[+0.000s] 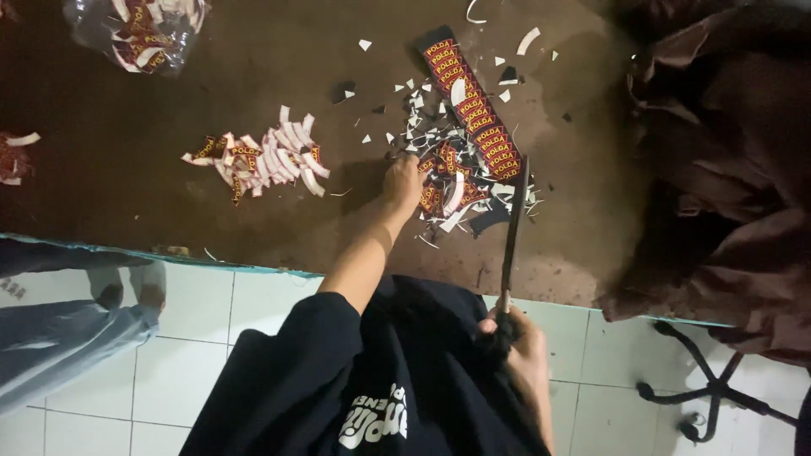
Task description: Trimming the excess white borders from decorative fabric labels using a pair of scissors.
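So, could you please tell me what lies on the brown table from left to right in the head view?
Clear bag of labels → loose pile of cut labels → left hand → long strip of labels → scissors → brown cloth.

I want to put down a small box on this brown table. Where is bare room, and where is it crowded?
Bare room lies on the brown table left of the small label pile, and between that pile and the left hand. It is crowded around the label strip, where cut labels and white scraps lie under the scissors held by the right hand.
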